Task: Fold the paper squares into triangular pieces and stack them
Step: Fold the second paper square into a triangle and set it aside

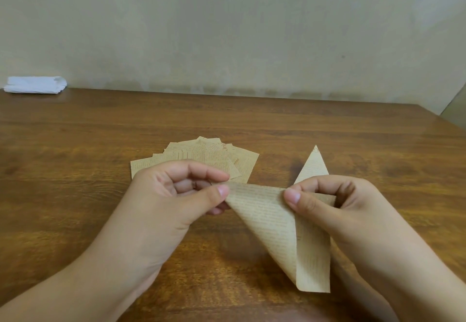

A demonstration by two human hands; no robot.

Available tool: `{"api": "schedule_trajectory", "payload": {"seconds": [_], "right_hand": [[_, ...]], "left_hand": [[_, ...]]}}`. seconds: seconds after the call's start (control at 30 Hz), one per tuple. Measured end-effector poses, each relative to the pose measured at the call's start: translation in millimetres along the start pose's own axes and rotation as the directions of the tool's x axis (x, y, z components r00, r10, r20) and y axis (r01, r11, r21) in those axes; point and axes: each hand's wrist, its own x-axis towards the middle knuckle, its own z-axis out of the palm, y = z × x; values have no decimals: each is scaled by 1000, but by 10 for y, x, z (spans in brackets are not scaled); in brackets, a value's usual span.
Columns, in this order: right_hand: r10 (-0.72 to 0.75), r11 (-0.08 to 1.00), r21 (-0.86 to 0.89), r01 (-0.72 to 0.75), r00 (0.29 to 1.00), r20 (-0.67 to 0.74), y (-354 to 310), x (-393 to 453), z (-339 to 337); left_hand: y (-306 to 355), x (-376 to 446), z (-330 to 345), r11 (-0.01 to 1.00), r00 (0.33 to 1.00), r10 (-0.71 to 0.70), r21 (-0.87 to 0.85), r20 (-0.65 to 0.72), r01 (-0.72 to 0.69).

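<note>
Now my left hand (176, 190) and right hand (335, 200) each pinched one top corner of the half-folded paper square (272, 223), which hung toward me.

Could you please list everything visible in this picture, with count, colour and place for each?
Held paper square: one, tan with printed text, bent over in mid-fold above the table's near middle.
Paper squares: a fanned pile, exact count unclear, tan, table centre behind the left hand.
Folded triangle: one, tan, behind the right hand.
Folded cloth: one, white, far left edge of table.
Table: one, brown wood.
Wall: beige, behind.
Left hand: pinch grip on the held paper's left corner.
Right hand: pinch grip on its right side.
</note>
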Motion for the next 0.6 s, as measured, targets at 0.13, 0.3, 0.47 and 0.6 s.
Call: {"api": "schedule_trajectory", "payload": {"seconds": [0.13,0.3,0.47,0.6], "right_hand": [[-10,1000,-12,10,1000,-15,6,7,8],[-38,999,-30,38,999,-1,24,6,10],[-29,1000,-10,30,999,39,18,-4,5],[-23,1000,-5,23,999,39,0,-12,-12]], "left_hand": [[11,-6,7,1000,1000,12,-4,9,-12],[6,-12,18,1000,1000,24,-4,-1,-24],[6,-15,24,1000,1000,24,0,-3,-24],[13,-17,18,1000,1000,19,-13,-12,-20]]}}
